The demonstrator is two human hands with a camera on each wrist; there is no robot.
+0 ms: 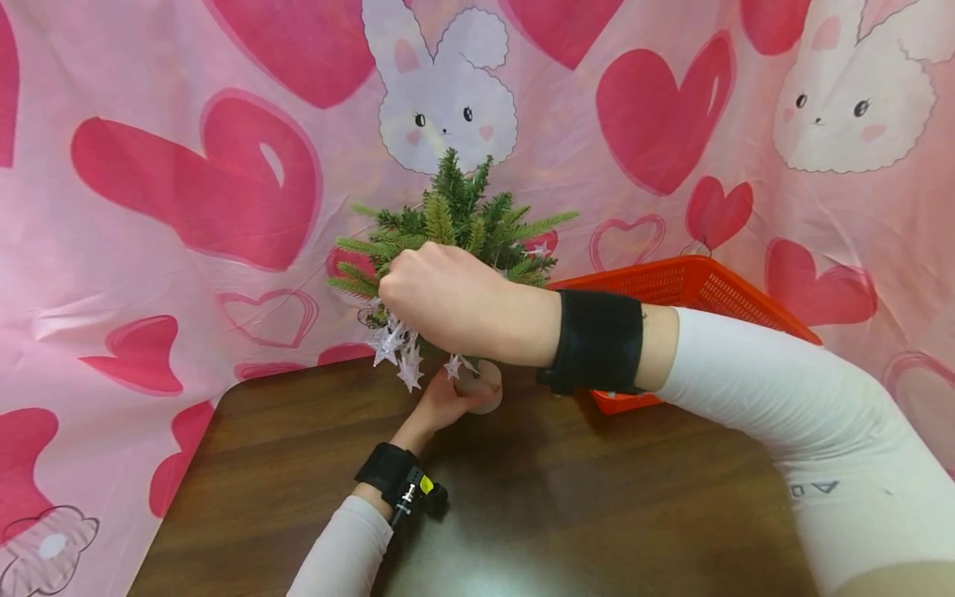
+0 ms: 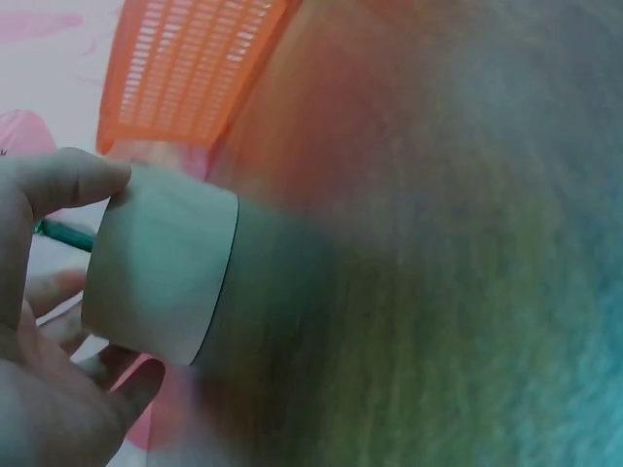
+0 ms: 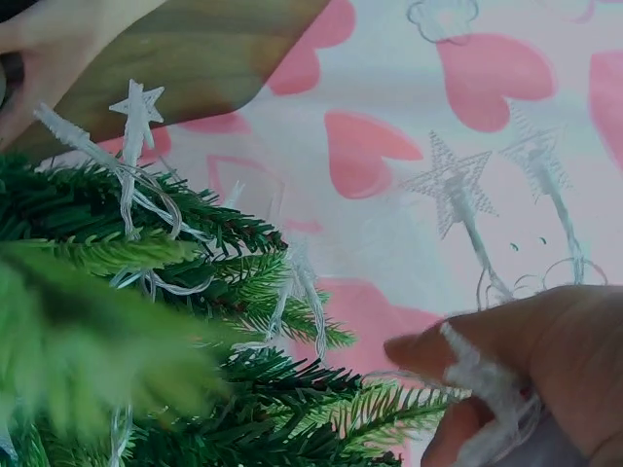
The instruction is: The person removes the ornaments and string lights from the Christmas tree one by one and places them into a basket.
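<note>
A small green artificial tree [image 1: 448, 215] stands at the table's back, clear star lights [image 1: 386, 342] hanging at its left side. My left hand [image 1: 440, 402] grips its pale round base [image 1: 485, 388]; in the left wrist view, thumb and fingers [image 2: 83, 180] curl round the base [image 2: 161, 263]. My right hand [image 1: 440, 290] reaches across in front of the branches. In the right wrist view the right hand [image 3: 526, 370] pinches the light string with clear pieces [image 3: 487, 389] at the branch tips, and two stars [image 3: 453, 190] stick out above it. Other stars [image 3: 138, 102] lie on the branches.
An orange-red perforated basket [image 1: 701, 282] stands behind my right forearm, on the table's right side. A pink and white cloth [image 1: 246, 191] with hearts and rabbits hangs behind the brown wooden table [image 1: 567, 497].
</note>
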